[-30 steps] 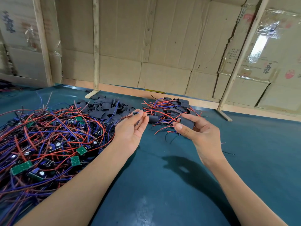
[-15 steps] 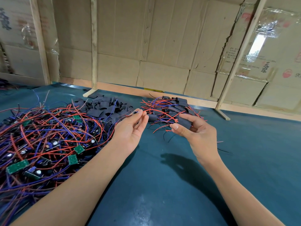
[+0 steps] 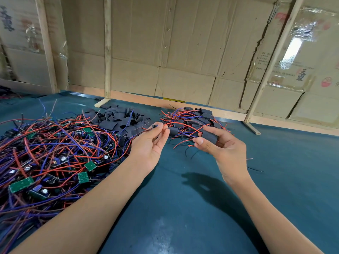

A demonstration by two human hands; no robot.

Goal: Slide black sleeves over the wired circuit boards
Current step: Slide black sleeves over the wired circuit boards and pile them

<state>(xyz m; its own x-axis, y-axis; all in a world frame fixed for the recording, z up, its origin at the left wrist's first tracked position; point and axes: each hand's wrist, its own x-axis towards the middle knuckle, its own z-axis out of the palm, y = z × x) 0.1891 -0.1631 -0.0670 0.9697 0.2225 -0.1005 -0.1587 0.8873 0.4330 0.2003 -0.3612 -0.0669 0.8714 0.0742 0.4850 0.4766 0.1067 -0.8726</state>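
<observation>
My left hand (image 3: pixel 149 143) pinches a small wired circuit board (image 3: pixel 155 126) at its fingertips, red and blue wires trailing left toward the tangle. My right hand (image 3: pixel 222 146) holds a black sleeve (image 3: pixel 209 136) between thumb and fingers, a short gap to the right of the board. Both hands hover above the teal table (image 3: pixel 183 208). A large tangle of unsleeved wired boards (image 3: pixel 55 158) lies at the left. Loose black sleeves (image 3: pixel 121 120) are heaped behind it. A smaller pile of sleeved boards (image 3: pixel 192 120) sits behind my hands.
A cardboard wall (image 3: pixel 183 52) with wooden posts (image 3: pixel 107 48) closes the table's far edge. A slanted wooden brace (image 3: pixel 271 61) stands at the right, its foot on the table. Stray wire ends lie near my right wrist.
Both hands have stayed nearly in place above the table; the right hand with the sleeve has drifted slightly toward the left hand's board.
</observation>
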